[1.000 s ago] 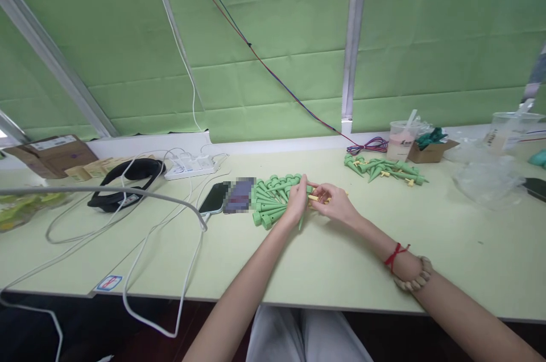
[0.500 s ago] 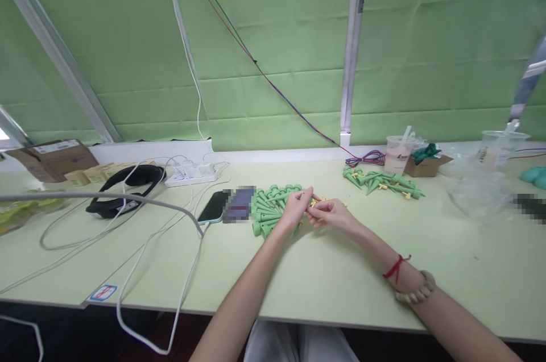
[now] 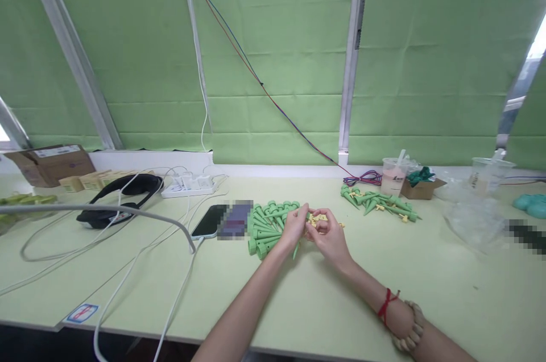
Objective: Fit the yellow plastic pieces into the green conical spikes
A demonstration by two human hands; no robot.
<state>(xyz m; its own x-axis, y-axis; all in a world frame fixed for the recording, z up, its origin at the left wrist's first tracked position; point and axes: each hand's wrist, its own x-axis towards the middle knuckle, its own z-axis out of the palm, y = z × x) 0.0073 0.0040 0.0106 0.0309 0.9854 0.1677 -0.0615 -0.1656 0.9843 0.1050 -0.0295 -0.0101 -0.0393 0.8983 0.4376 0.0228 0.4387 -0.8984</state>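
Observation:
My left hand point(image 3: 295, 227) is closed around a green plastic spike point(image 3: 295, 252), whose pointed end sticks out below the palm. Against its fingertips, my right hand point(image 3: 330, 238) has thumb and forefinger pinched together; the small piece between them is hidden. Left of my hands lies a pile of green spikes point(image 3: 265, 232) with round heads. Small yellow plastic pieces point(image 3: 319, 218) are scattered just behind my fingers. Farther right is a second heap of green spikes point(image 3: 377, 203), some with yellow pieces on or among them.
Left of the pile are a phone point(image 3: 210, 221), a power strip point(image 3: 187, 187), a black headband-like device point(image 3: 123, 200) and loose white cables. At the back right stand a drink cup point(image 3: 392, 177), a small cardboard box point(image 3: 422, 188) and a crumpled plastic bag point(image 3: 473, 220).
The camera view has tipped slightly upward, so the table sits lower in the picture. My right hand has turned more upright, its fingers still at my left fingertips.

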